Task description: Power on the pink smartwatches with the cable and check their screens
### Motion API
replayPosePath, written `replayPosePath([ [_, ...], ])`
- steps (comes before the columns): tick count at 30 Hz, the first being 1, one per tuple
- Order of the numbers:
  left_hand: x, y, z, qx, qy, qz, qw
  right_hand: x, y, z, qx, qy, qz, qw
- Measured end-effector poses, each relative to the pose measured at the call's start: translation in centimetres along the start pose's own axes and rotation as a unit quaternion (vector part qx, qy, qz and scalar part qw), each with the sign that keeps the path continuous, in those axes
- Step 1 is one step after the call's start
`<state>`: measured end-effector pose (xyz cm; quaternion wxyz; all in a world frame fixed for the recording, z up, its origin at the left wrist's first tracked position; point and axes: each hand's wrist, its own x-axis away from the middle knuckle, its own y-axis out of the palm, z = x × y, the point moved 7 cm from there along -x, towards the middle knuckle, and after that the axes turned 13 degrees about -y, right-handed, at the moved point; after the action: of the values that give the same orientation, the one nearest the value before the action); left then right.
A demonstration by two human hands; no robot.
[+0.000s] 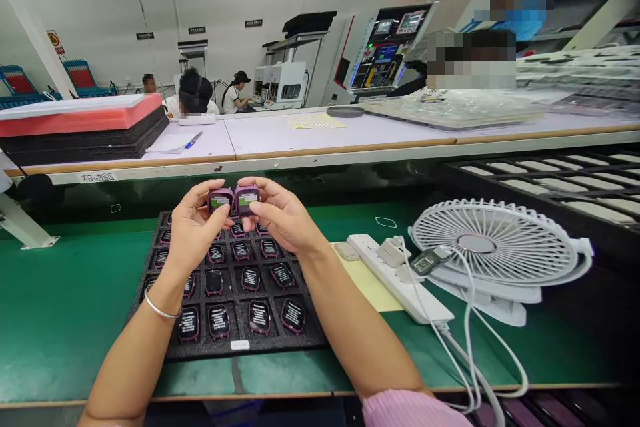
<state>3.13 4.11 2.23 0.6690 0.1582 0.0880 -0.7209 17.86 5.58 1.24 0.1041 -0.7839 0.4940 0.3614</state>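
Side by side above a black foam tray, two purple smartwatch bodies are held with their lit screens facing me. My left hand is closed on the left smartwatch, its thumb at the lower edge. The right smartwatch is gripped by my right hand, whose thumb lies on the screen's corner. The two watches are close together; I cannot tell if they touch. Several more watches sit in the tray's compartments, most showing white text; one watch has a dark screen.
To the right are a white power strip with plugs and cables, and a white fan. A raised shelf runs across, carrying foam sheets and a pen. Black trays stand at far right. Other people sit beyond.
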Motion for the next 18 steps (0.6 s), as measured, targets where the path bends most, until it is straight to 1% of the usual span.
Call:
replayPosePath([
  [8,-0.18,0.29,-0.05,-0.010,0.022,-0.036,0.999,-0.04,-0.38,-0.21,0.012,-0.012,-0.007,1.000],
  [18,-0.33,0.39,-0.63,-0.012,0.001,-0.034,0.999,-0.03,-0.92,0.08,0.037,-0.016,0.012,0.999],
])
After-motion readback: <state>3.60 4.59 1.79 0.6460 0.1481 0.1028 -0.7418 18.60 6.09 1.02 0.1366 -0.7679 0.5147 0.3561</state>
